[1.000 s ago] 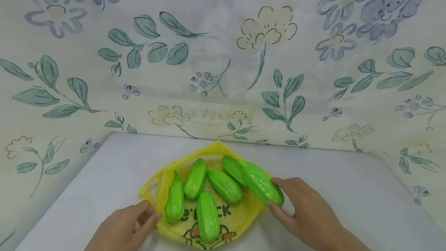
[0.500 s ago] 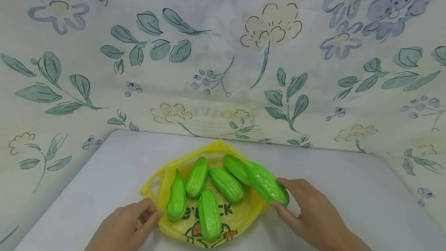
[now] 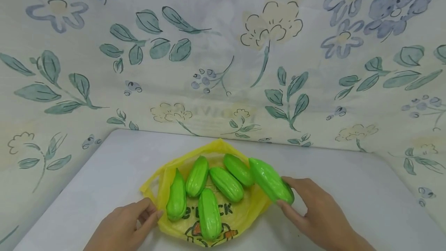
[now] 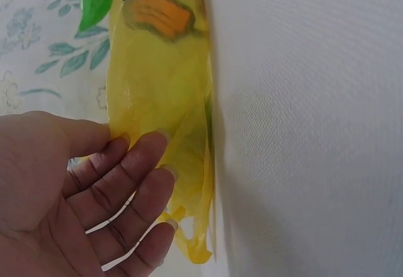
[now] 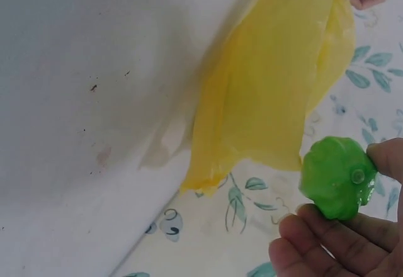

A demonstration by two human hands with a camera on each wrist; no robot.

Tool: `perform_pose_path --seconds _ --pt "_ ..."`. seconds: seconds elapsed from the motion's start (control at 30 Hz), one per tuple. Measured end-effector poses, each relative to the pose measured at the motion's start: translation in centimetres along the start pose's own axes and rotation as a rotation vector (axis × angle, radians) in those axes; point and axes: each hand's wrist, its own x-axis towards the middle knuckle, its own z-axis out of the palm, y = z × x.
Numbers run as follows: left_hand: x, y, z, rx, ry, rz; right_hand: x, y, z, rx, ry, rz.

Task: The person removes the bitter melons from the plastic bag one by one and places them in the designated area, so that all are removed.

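Observation:
In the head view a yellow plastic bag [image 3: 240,224] with a printed cartoon lies spread on the table. Several glossy green cucumbers [image 3: 210,214], apparently toys, lie in it. At its left edge my left hand [image 3: 125,224] pinches the plastic between thumb and forefinger; the left wrist view shows that hand [image 4: 107,195] against the bag's side [image 4: 157,88], other fingers spread. My right hand [image 3: 318,212] holds another cucumber [image 3: 270,179] by its near end, tilted over the bag's right edge. The right wrist view shows its lobed end [image 5: 337,176] between thumb and fingers.
The white table [image 3: 348,181] extends on both sides of the bag. Behind and beside it hangs a floral cloth [image 3: 223,69]. Small dark specks [image 5: 93,88] dot the table in the right wrist view.
My right hand has moved a little right with its cucumber, uncovering more of the cucumber at the bag's back right. The left hand keeps its place at the bag's edge.

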Motion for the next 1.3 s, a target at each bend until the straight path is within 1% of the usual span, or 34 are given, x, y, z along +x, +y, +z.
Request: perform_pose_path --seconds 0.23,0.4,0.73,1.03,1.17,1.3 --pt "-0.1 0.0 -0.1 0.001 -0.006 -0.007 -0.1 0.0 -0.2 0.005 -0.012 0.041" --pt "-0.1 0.0 -0.1 -0.003 -0.002 -0.005 -0.2 0.1 -0.2 -0.001 -0.007 0.046" --pt "-0.1 -0.1 -0.2 -0.016 -0.011 -0.013 -0.5 0.5 -0.4 -0.007 -0.023 0.096" --pt "-0.1 -0.2 -0.1 -0.025 -0.008 -0.004 -0.6 1.0 -0.7 -0.006 -0.047 0.139" --pt "-0.1 -0.2 -0.2 -0.023 -0.010 -0.008 -0.7 1.2 -0.7 -0.004 -0.042 0.140" --pt "0.0 -0.3 -0.2 -0.023 -0.013 -0.006 -0.7 1.3 -0.7 -0.010 -0.018 0.125"
